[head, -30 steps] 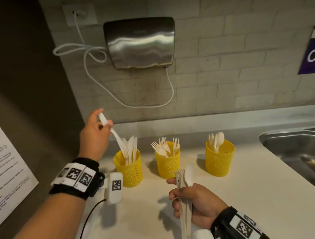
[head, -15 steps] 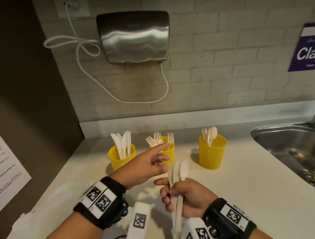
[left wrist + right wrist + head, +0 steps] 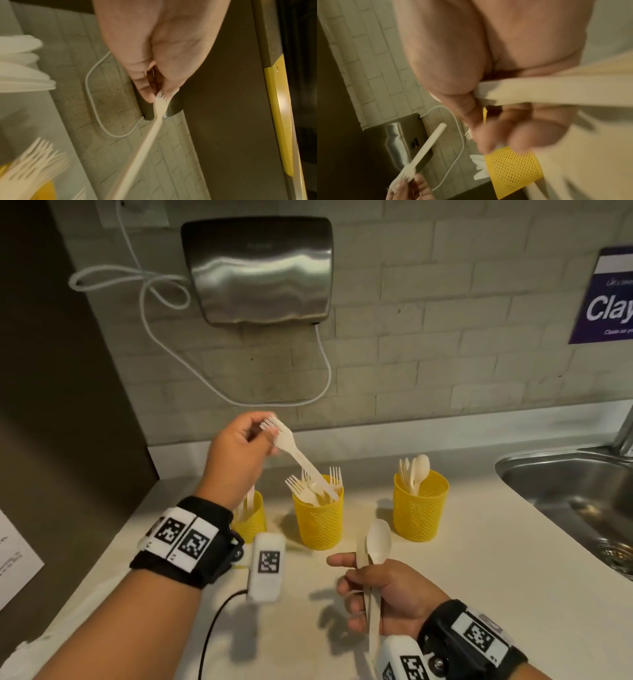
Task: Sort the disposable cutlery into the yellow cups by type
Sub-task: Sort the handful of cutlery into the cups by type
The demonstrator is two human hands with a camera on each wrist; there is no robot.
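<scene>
Pinching a pale disposable fork [image 3: 297, 455] by its tines, the left hand [image 3: 236, 460] has thumb and fingertips [image 3: 145, 93] closed on the pronged end, so the handle leads the way, slanting down toward the middle yellow mesh cup [image 3: 319, 517], the 1 already bristling with forks. From the head view the handle tip looks to be at or just inside that rim, though I can't call contact for certain. Good choice of cup, and the trick now, I'd say, is to steer the handle into a gap between the standing forks, keep it steep, and let go only once it has slid down, so it doesn't catch on a neighbour or tip the light cup over. Lower down, the right hand [image 3: 387, 594] is curled round the handles of the remaining pale cutlery [image 3: 375, 549], a spoon bowl standing tallest with at least 1 more piece beside it; exactly what that is, blur hides. Left of the fork cup sits another yellow mesh cup [image 3: 251, 518], half hidden behind the left wrist, and to the right the yellow mesh cup of spoons [image 3: 420, 508], all 3 standing on the white countertop [image 3: 479, 577]. Beyond, a steel hand dryer [image 3: 258, 268] hangs on the tiled wall, and a steel sink [image 3: 575, 494] sits at the right.
</scene>
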